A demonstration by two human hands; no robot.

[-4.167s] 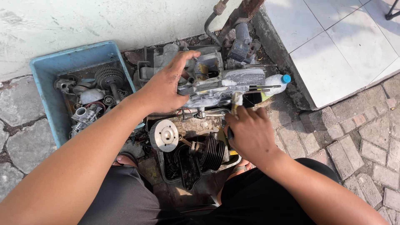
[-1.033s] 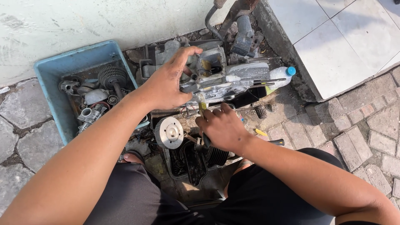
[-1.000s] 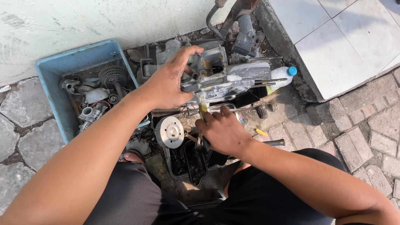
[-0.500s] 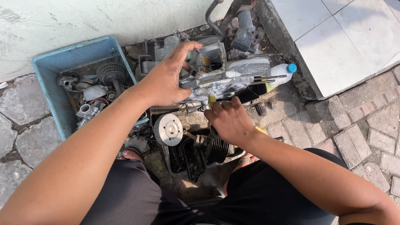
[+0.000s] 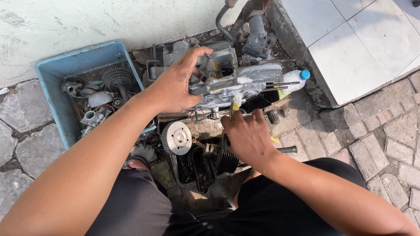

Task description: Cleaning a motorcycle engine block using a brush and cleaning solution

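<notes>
A grimy grey engine casing (image 5: 245,81) lies on the paving in front of me. My left hand (image 5: 177,83) grips its left side, fingers curled over the top edge. A small paintbrush (image 5: 234,104) with pale bristles and a yellow band is held in my right hand (image 5: 247,137), its bristles touching the casing's lower front edge. Just below the casing sit a round silver flywheel disc (image 5: 176,137) and a black finned cylinder (image 5: 227,159).
A blue plastic tub (image 5: 52,70) at the left holds gears and several metal parts. A clear bottle with a blue cap (image 5: 297,79) lies right of the casing. A pale wall runs behind, white tiles at the right, brick pavers around. My foot (image 5: 138,164) is below the tub.
My right hand with the brush has shifted along the casing's lower edge, from right to left and back toward the middle. My left hand has kept its hold on the casing.
</notes>
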